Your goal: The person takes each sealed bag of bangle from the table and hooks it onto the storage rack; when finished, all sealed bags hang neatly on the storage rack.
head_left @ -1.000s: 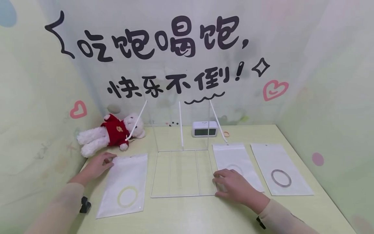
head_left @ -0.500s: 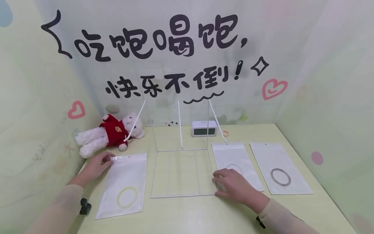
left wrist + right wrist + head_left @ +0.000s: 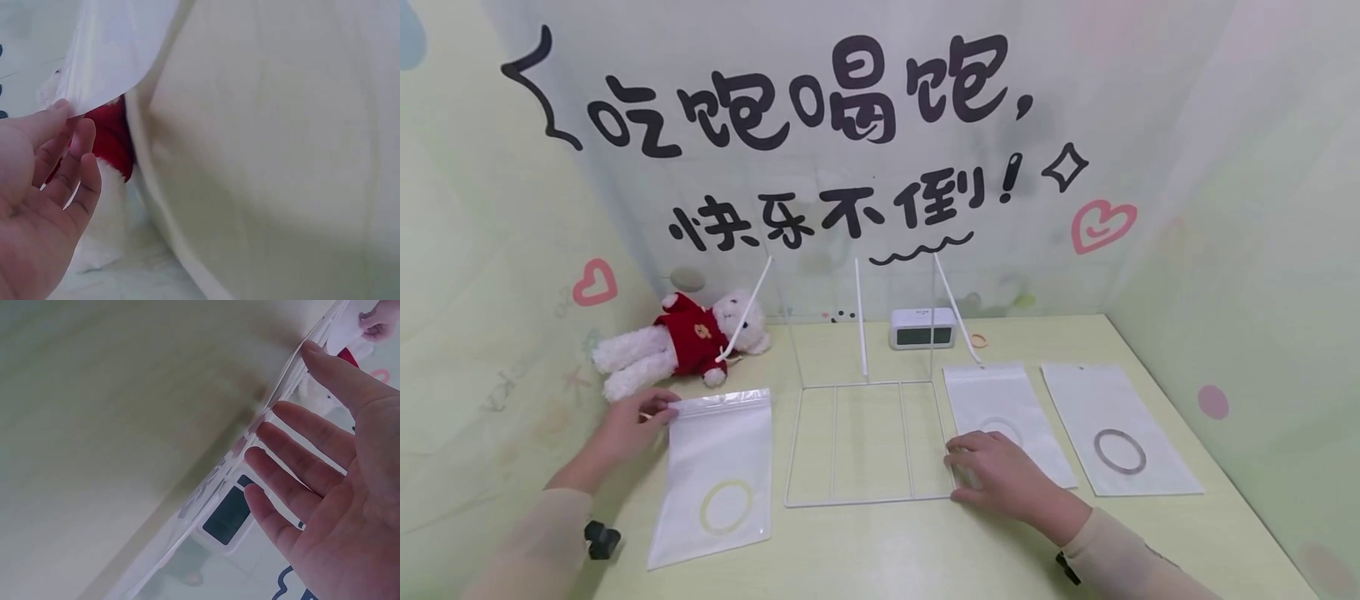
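A pale desk (image 3: pixel 880 554) carries a white wire rack (image 3: pixel 862 333), with a red-topped plush bear (image 3: pixel 696 337) lying behind it to the left. Left of the rack is a white bag (image 3: pixel 718 446), its top edge raised; two more bags (image 3: pixel 1123 417) lie on the right. The left hand (image 3: pixel 621 437) has its grip pinching the first bag's upper left corner; the right hand (image 3: pixel 1007 479), grip wide, is at the rack's right edge. A clock (image 3: pixel 922 317) stands farther back. A yellow ring (image 3: pixel 705 506) shows low on the pinched bag.

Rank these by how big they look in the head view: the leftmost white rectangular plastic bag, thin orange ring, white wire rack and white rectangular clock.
1. White wire rack, by overall outline
2. Leftmost white plastic bag
3. White clock
4. Orange ring
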Motion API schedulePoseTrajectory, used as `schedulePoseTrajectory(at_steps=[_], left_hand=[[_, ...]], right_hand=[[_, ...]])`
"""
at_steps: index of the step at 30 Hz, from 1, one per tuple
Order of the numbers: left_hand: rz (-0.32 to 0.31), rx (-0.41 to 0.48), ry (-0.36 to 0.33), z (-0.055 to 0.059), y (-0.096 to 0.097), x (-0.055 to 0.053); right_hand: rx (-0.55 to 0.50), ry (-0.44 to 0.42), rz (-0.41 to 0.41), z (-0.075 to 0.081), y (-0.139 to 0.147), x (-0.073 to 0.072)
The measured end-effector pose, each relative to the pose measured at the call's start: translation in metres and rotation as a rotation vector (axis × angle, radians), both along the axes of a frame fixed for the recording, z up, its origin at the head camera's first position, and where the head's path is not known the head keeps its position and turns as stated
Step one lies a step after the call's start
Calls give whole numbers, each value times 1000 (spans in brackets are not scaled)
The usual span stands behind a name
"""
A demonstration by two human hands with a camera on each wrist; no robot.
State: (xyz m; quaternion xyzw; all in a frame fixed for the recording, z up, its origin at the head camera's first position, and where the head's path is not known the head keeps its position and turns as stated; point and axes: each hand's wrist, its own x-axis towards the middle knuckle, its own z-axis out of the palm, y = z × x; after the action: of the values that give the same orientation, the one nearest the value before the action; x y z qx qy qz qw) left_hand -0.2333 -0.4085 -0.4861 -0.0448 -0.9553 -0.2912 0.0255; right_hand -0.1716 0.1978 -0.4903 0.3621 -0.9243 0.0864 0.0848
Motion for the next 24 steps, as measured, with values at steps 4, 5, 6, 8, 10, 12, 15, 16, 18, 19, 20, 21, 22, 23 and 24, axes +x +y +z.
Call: schedulePoseTrajectory(at_steps=[4, 5, 6, 8, 10, 12, 15, 16, 18, 19, 20, 21, 22, 23, 24], left_hand=[[-8, -4, 1, 13, -1, 7], [-13, -6, 13, 15, -1, 8], [-18, -11, 26, 17, -1, 10], [-25, -13, 50, 21, -1, 12], [-29, -12, 75, 25, 0, 15], [-32, -4, 95, 31, 2, 18], [-28, 0, 134, 41, 8, 25], [-29, 4, 142, 45, 10, 27], [-25, 11, 164, 54, 15, 31], [-25, 13, 172, 58, 18, 33], [-26, 16, 177, 62, 21, 35], [-28, 23, 186, 66, 24, 37], [-31, 31, 196, 70, 27, 39], [-30, 36, 208, 73, 30, 40], [-33, 45, 217, 76, 33, 42]], right_hand=[[-4, 2, 0, 1, 0, 0], [-5, 2, 0, 1, 0, 1], [-7, 0, 1, 1, 0, 1], [-8, -2, 2, 1, 0, 1], [-8, -3, 3, 1, 0, 1], [-7, -4, 3, 1, 0, 1], [-2, -1, 1, 0, -1, 0], [1, 0, 0, 0, -1, 0], [5, 0, -4, 0, -1, 0], [7, -2, -6, 0, -1, 0], [8, -3, -8, 0, -1, 0], [9, -5, -10, 1, -1, 0], [8, -9, -11, 1, -2, 1], [7, -11, -12, 2, -2, 1], [9, -11, -13, 2, -2, 1]])
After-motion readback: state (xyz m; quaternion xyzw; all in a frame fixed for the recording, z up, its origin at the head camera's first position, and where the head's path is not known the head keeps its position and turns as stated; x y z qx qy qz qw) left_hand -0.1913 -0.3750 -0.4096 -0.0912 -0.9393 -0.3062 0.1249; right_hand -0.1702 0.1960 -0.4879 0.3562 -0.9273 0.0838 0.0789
